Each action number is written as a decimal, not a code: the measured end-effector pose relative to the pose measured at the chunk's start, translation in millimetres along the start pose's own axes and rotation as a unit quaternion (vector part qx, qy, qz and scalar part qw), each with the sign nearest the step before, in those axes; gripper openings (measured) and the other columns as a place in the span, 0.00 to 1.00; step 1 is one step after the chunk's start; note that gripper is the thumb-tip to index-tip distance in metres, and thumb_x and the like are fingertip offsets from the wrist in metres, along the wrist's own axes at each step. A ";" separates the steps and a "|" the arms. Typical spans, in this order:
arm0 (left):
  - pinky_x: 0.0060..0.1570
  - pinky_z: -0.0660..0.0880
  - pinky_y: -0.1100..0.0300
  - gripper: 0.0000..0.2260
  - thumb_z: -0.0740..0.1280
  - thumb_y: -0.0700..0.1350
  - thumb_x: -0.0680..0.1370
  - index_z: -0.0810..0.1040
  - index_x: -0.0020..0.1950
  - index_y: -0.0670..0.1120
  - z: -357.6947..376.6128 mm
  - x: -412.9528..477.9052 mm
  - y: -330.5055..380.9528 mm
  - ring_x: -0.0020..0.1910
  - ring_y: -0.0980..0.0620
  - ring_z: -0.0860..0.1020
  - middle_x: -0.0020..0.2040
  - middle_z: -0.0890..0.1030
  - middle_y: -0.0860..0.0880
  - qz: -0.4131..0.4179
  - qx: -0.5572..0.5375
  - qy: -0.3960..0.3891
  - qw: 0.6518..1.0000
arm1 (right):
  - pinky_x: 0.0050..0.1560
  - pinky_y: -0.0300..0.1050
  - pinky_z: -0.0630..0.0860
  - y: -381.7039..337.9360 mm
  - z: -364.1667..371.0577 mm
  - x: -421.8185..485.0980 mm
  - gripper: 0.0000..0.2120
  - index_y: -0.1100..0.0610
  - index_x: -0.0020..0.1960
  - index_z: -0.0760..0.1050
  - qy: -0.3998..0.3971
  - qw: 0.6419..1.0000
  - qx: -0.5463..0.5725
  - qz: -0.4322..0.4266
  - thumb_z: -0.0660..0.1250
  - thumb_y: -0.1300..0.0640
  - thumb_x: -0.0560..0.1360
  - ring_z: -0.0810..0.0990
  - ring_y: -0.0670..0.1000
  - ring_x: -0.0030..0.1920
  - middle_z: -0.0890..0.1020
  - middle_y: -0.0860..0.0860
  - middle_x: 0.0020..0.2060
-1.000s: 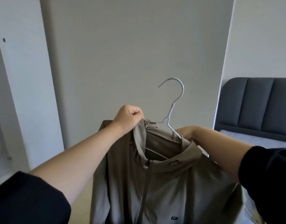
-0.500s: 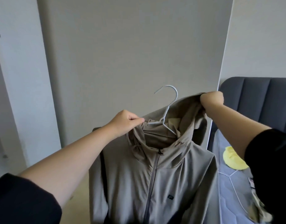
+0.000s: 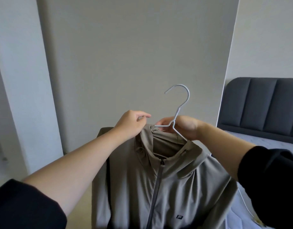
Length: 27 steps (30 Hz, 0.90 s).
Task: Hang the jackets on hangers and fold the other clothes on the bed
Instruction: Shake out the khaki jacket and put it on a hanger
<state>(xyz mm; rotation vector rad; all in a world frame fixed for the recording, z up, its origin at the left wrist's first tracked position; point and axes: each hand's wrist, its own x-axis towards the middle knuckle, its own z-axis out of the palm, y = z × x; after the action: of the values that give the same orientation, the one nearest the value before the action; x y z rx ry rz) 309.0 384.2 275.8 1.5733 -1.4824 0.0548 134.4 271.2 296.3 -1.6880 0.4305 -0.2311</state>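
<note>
1. Hanging in front of the person, a taupe zip-front jacket (image 3: 183,187) is held up in the air on a pale wire hanger (image 3: 178,111), its front facing the camera and its zip closed up to the neck.
2. The hanger's arms run inside the neck opening; the hook stands above the collar, tilted and open towards the left.
3. The right hand (image 3: 183,127) grips the hanger just below the hook, where the two arms meet, with its fingers curled round the wire.
4. The left hand (image 3: 131,123) pinches the upper edge of the jacket's collar on the left side, with its fingers bent on the cloth.
5. A small dark logo (image 3: 179,216) shows low on the jacket's chest.
6. Both forearms are bare, with black sleeves (image 3: 23,207) at the lower corners.
7. A plain grey wall (image 3: 134,55) fills the background.
8. At the right lies the bed (image 3: 266,139), with a dark padded headboard (image 3: 261,103) behind the right arm.
</note>
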 end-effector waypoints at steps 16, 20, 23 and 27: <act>0.38 0.67 0.59 0.10 0.61 0.45 0.77 0.78 0.39 0.52 -18.3 9.4 -32.6 0.36 0.50 0.72 0.33 0.75 0.50 -0.110 0.051 0.150 0.981 | 0.38 0.42 0.67 4.6 -5.8 18.9 0.23 0.59 0.38 0.76 0.321 0.868 -0.378 -0.006 0.54 0.45 0.81 0.74 0.53 0.38 0.77 0.53 0.35; 0.40 0.73 0.53 0.17 0.63 0.49 0.78 0.77 0.41 0.35 -29.4 15.9 -49.4 0.37 0.45 0.73 0.35 0.74 0.39 -0.153 0.077 0.202 0.964 | 0.32 0.45 0.62 11.7 0.0 34.6 0.21 0.55 0.32 0.65 0.290 0.847 -0.443 -0.046 0.60 0.45 0.79 0.70 0.52 0.33 0.71 0.50 0.30; 0.34 0.63 0.56 0.13 0.66 0.54 0.77 0.73 0.37 0.48 -36.6 23.9 -62.6 0.35 0.50 0.67 0.33 0.69 0.44 -0.148 0.067 0.176 0.971 | 0.38 0.43 0.62 12.2 -0.7 56.2 0.15 0.55 0.33 0.68 0.319 0.833 -0.443 -0.091 0.66 0.53 0.77 0.72 0.55 0.40 0.73 0.52 0.33; 0.39 0.65 0.62 0.14 0.69 0.54 0.75 0.82 0.42 0.43 -45.8 49.8 -101.7 0.38 0.55 0.71 0.37 0.75 0.48 -0.141 -0.001 0.068 0.988 | 0.38 0.44 0.63 23.5 -9.4 112.7 0.16 0.56 0.32 0.66 0.386 0.823 -0.403 -0.105 0.66 0.56 0.76 0.75 0.59 0.43 0.74 0.55 0.35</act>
<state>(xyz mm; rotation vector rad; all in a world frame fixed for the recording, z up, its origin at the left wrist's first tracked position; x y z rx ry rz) 428.2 357.7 272.4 1.7273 -1.1452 -0.0029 229.5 214.0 264.6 -2.4404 1.0527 -1.0365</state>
